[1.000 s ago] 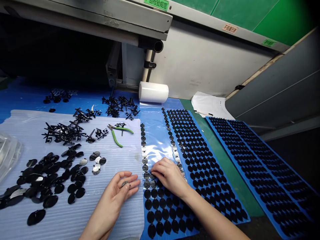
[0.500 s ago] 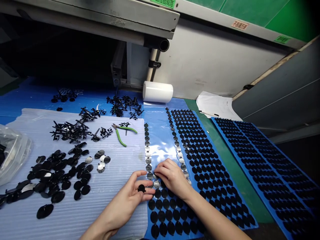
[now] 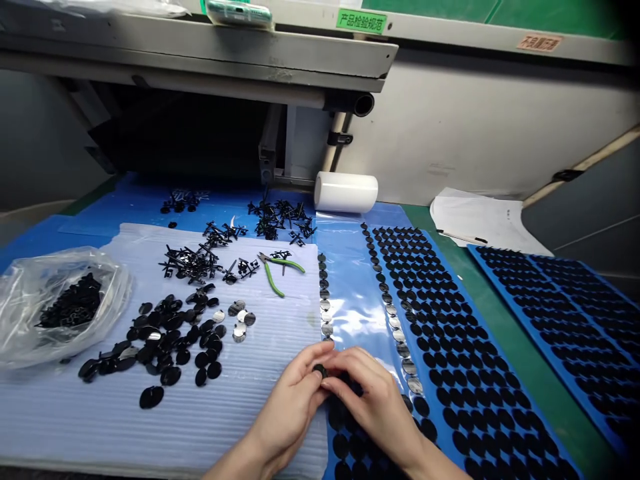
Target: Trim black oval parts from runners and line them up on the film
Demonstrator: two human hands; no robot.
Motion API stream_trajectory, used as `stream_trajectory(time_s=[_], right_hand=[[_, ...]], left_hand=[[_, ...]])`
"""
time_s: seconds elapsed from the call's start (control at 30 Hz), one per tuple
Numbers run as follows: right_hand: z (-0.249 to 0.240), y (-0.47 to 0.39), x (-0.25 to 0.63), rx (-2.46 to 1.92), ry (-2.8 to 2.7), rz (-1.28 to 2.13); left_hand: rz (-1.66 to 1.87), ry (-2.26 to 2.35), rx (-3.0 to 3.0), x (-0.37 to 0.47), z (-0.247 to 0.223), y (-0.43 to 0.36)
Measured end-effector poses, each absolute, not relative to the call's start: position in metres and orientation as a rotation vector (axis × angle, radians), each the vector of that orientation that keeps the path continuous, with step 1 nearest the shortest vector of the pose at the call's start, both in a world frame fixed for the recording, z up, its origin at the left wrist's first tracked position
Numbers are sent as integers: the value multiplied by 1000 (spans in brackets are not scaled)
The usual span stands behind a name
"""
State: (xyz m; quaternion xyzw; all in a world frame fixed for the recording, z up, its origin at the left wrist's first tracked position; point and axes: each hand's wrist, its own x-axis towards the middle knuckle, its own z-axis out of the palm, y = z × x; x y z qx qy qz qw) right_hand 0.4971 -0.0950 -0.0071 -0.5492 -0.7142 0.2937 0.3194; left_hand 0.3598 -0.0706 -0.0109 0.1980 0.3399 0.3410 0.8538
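My left hand (image 3: 291, 400) and my right hand (image 3: 375, 398) meet over the left edge of a blue sheet. Between their fingertips sits a small round black plastic disc (image 3: 320, 370), pinched by the left thumb and fingers, with the right fingertips closed against it. Rows of like black discs (image 3: 345, 445) lie on the blue sheet under and below my hands. Clear film (image 3: 345, 280) covers the sheet's upper part, with a column of discs along each side. Loose black discs (image 3: 170, 333) are heaped on the pale ribbed mat to the left.
Green-handled cutters (image 3: 275, 280) lie by black sprue scraps (image 3: 193, 263). A clear bag (image 3: 117, 280) of black parts stands at left. A white film roll (image 3: 346, 193) sits at the back. Another disc-covered sheet (image 3: 555, 320) and papers (image 3: 475, 217) lie right. A metal shelf (image 3: 200, 57) overhangs.
My right hand has come off the discs on the sheet to meet my left hand at the disc. The left fingers have closed from spread to a pinch. The view has shifted left.
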Motion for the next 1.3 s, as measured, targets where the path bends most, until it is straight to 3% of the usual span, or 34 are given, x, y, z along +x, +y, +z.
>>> stream_trajectory(time_s=[0.17,0.4,0.57,0.87,1.0,1.1,1.3], right_hand=[[-15,-92,508,-1456,-1756,753],[-22,-81,565,-1635,-2052,512],[-31,-79,568,-1585,-2278,490],[-25,-73,565,-1578,-2509,392],[-25,-72,565,-1568,-2558,372],[-25,-71,566,-1552,-2582,362],[-26,-71,566,-1546,-2597,333]], left_hand=[[669,796,674,354,-9,-74],[540,1917,2218,297,-38,-25],[380,1930,2529,286,-47,-24],[382,1853,2593,283,-43,-22],[554,1821,2497,284,-42,-22],[741,1675,2145,296,-34,-27],[566,1211,1027,341,-13,-46]])
